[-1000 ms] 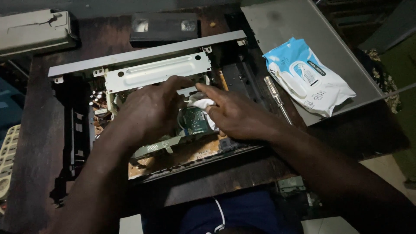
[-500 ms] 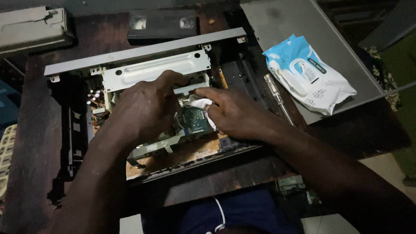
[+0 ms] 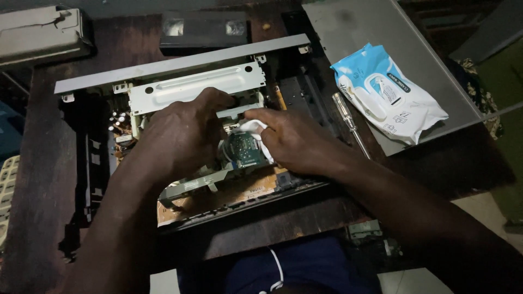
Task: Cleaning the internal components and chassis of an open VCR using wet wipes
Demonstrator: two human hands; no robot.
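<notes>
An opened video cassette player lies on a dark wooden table, its lid off and its boards bare. My left hand rests inside it, fingers curled against the metal tape mechanism. My right hand presses a white wipe against the parts beside a small green circuit board. Both hands meet near the middle of the mechanism. A brown main board shows below them.
A screwdriver with a clear handle lies right of the player. A blue and white pack of wipes sits on the grey metal cover. A black video cassette lies behind the player. A beige device is at top left.
My left hand has shifted a little up and right onto the mechanism. The right hand stays on the white wipe with only a slight move.
</notes>
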